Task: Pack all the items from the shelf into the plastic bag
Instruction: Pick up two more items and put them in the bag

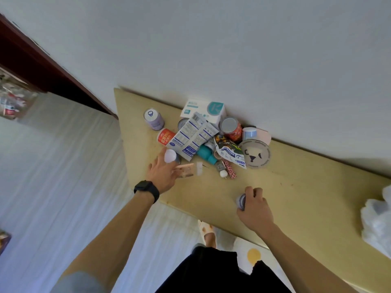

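Head view. The tan shelf (285, 187) runs along a pale wall, with the items heaped at its far side: a white box (203, 109), a blue-printed pouch (193, 137), a red-labelled can (232, 127), a purple can (154, 119) and a round bear-face card (255, 154). The left hand (164, 175), a black watch (147, 189) on its wrist, is spread open at the near left of the heap, touching a white-capped bottle (171, 155). The right hand (254, 207) is closed around a small can (241, 200) near the shelf's front edge. The plastic bag (376, 218) lies crumpled at the right end of the shelf, well apart from the heap.
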Available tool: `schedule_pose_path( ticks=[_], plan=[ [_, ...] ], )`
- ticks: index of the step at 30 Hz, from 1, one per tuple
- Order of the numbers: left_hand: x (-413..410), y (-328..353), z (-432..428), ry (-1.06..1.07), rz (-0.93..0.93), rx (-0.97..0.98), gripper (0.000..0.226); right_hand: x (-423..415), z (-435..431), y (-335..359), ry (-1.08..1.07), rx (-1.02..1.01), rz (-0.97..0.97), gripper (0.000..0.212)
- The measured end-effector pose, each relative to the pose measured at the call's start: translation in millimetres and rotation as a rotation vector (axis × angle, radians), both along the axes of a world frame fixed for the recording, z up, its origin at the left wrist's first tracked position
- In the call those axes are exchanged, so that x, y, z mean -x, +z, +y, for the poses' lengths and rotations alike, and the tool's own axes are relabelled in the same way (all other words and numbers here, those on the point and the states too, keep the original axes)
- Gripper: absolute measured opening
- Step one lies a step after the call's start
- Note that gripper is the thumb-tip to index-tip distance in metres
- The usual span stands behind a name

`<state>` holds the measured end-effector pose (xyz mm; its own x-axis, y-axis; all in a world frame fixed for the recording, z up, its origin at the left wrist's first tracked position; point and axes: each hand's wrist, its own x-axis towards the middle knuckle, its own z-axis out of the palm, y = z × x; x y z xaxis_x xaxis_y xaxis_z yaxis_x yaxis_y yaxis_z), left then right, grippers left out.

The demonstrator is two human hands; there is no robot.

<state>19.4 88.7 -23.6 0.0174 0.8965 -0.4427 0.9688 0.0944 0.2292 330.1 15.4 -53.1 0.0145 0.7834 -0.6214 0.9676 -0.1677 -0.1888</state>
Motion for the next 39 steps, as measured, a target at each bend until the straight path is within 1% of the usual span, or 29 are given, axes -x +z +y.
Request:
schedule_pose_path(
  ticks=[3, 7, 9, 12, 14, 16, 18, 19, 21, 23, 26, 28, 30, 35, 39],
  plan=[
    [-0.3, -10.4, 18.8, 0.022, -0.040, 0.031, 0.024, -2.6, -0.5, -0.2, 0.013, 0.005, 0.008, 0.065],
    [-5.2, -18.9, 19.3, 0.027, -0.004, 0.001, 0.018, -1.2, -0.9, -0.1, -0.001, 0.007, -0.020, 0.066],
    [-7.4, -17.8, 10.5, 0.052, -0.032, -0.024, 0.015, -0.2, -1.3, 0.7, 0.007, 0.010, -0.043, 0.068],
    [-10.3, -11.0, -11.3, 0.152, -0.143, -0.076, 0.017, -0.3, 1.2, 3.9, 0.018, 0.038, -0.043, 0.068],
    [-14.6, -4.5, -28.7, 0.302, -0.305, -0.067, 0.019, -3.5, 2.5, 7.8, 0.004, 0.047, -0.012, 0.064],
    [-22.0, 4.5, -47.1, 0.434, -0.488, -0.034, 0.009, -10.7, -0.5, 13.6, -0.103, 0.018, 0.086, 0.057],
    [-34.4, 15.3, -64.5, 0.525, -0.683, -0.016, 0.004, -24.3, -10.2, 21.6, -0.290, -0.014, 0.236, 0.055],
    [-42.7, 21.2, -71.7, 0.589, -0.787, 0.012, 0.004, -32.1, -15.8, 27.6, -0.396, -0.022, 0.322, 0.057],
    [-67.9, 33.2, -84.6, 0.704, -0.958, 0.098, 0.013, -53.5, -32.1, 47.7, -0.630, -0.049, 0.514, 0.057],
    [-98.9, 43.6, -94.5, 0.730, -1.060, 0.160, 0.018, -80.2, -51.7, 71.1, -0.830, -0.084, 0.670, 0.052],
    [-152.7, 59.4, -101.5, 0.626, -1.110, 0.231, 0.019, -126.7, -82.6, 110.4, -1.041, -0.175, 0.816, 0.046],
    [-196.5, 68.9, -101.4, 0.518, -1.125, 0.273, 0.020, -165.0, -102.3, 135.7, -1.155, -0.268, 0.883, 0.050],
    [-245.2, 77.7, -98.4, 0.427, -1.122, 0.283, 0.021, -208.5, -121.2, 153.8, -1.241, -0.356, 0.930, 0.049],
    [-389.8, 107.5, -97.1, 0.154, -1.073, 0.247, 0.022, -320.8, -173.4, 172.6, -1.403, -0.554, 1.028, 0.043],
    [-517.7, 133.7, -110.8, -0.023, -1.012, 0.215, 0.014, -406.1, -215.6, 172.7, -1.459, -0.543, 1.078, 0.048]
  ],
)
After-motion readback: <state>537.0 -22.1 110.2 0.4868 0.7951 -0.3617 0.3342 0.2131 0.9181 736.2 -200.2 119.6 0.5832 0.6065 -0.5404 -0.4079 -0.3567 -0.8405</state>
